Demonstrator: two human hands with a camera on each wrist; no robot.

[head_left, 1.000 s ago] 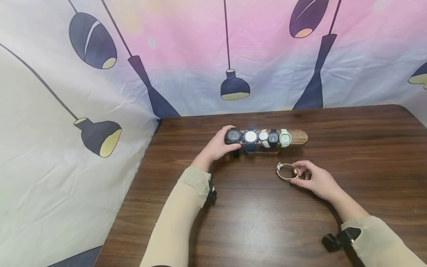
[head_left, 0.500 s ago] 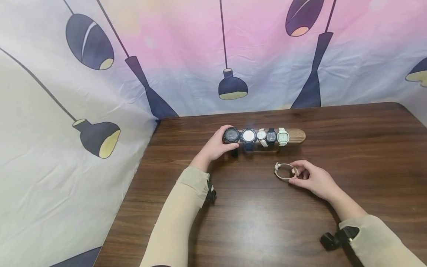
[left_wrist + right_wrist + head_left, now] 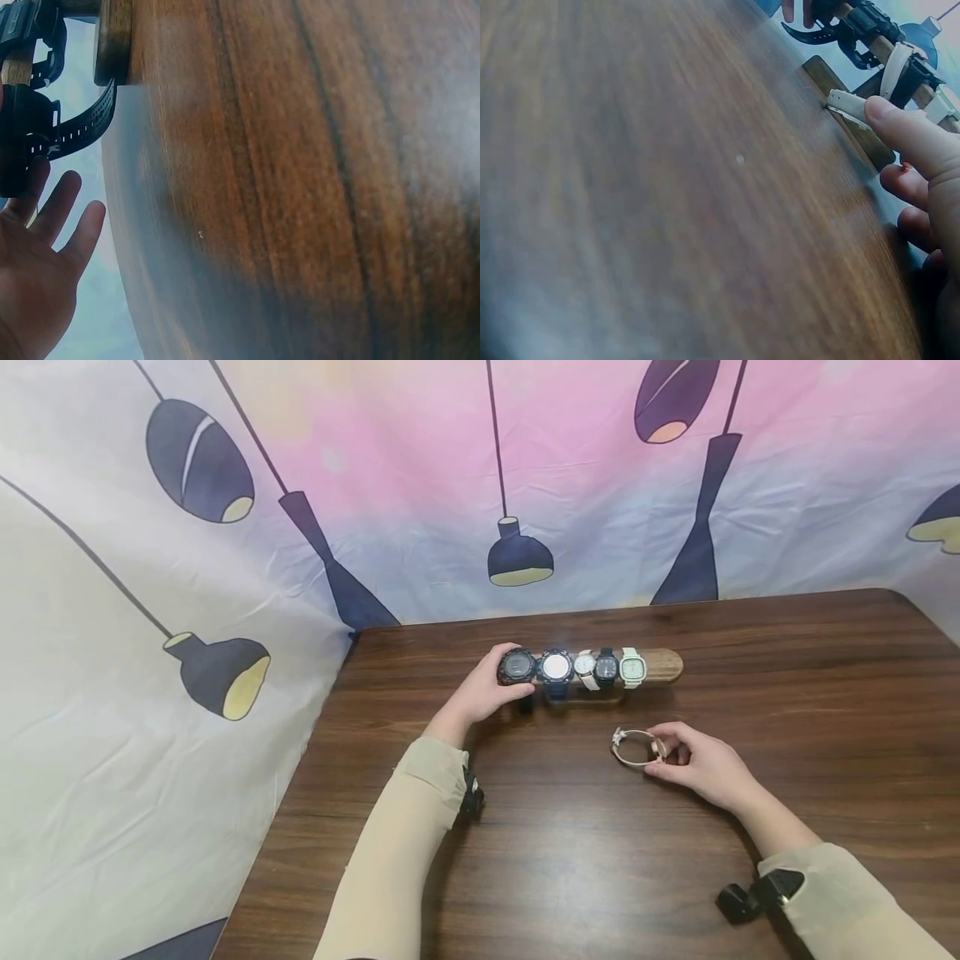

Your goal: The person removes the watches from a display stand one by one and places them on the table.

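A wooden watch stand (image 3: 663,665) carries several watches on its bar. At its left end, my left hand (image 3: 480,691) holds a black round watch (image 3: 517,666) between thumb and fingers; that watch's strap end (image 3: 90,127) hangs loose in the left wrist view, where the outer fingers are spread. My right hand (image 3: 705,766) pinches a white-strapped watch (image 3: 633,763) by its rose-gold case, in front of the stand. Its strap forms a loop. In the right wrist view, the thumb lies against the white strap (image 3: 846,105), and the case is hidden.
Beside the black watch sit a dark blue round watch (image 3: 556,668), a small white-strapped watch (image 3: 586,668), a black square watch (image 3: 607,668) and a pale green watch (image 3: 633,668). The brown wooden table (image 3: 555,877) meets a printed cloth (image 3: 420,543) behind.
The scene shifts slightly left in the head view as the camera turns. Both hands keep their holds on the watches, with no clear movement relative to the table.
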